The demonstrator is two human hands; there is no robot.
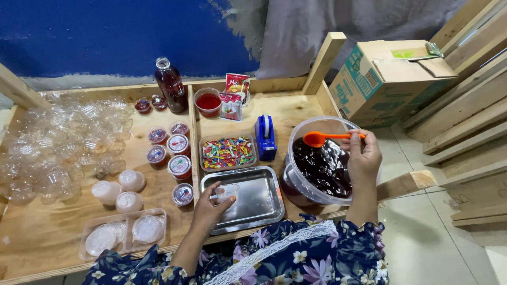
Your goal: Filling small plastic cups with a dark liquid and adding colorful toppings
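Note:
My right hand (363, 158) holds an orange spoon (322, 139) by its handle over a large clear tub (296, 182) of dark red jelly. My left hand (210, 207) grips a small clear plastic cup (228, 190) above a shiny steel tray (257, 203). Behind the steel tray lies a shallow tray of colourful small pieces (227, 153), with a blue tape dispenser (265, 137) beside it.
Several lidded small cups of red jelly (178, 156) stand left of the trays. A heap of empty clear cups (63, 148) fills the left. White lids (124, 232), a bottle of red liquid (170, 86), a red-filled cup (208, 102), sachets (235, 95) and a cardboard box (388, 79) surround the wooden table (47, 232).

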